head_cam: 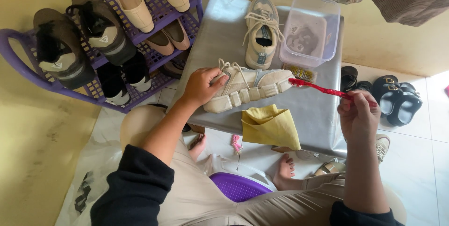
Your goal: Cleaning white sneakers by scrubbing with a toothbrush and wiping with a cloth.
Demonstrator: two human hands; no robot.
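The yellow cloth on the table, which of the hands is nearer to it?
Left. The left hand grips the beige sneaker just up and left of the yellow cloth. The right hand holds the red toothbrush farther off, past the cloth's right side.

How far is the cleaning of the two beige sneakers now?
Done: nothing looks finished. In hand: the left hand steadies one sneaker on its side while the right hand holds a red toothbrush against its toe sole. Left: the second sneaker stands untouched beside the tub of murky water; the yellow cloth lies unused.
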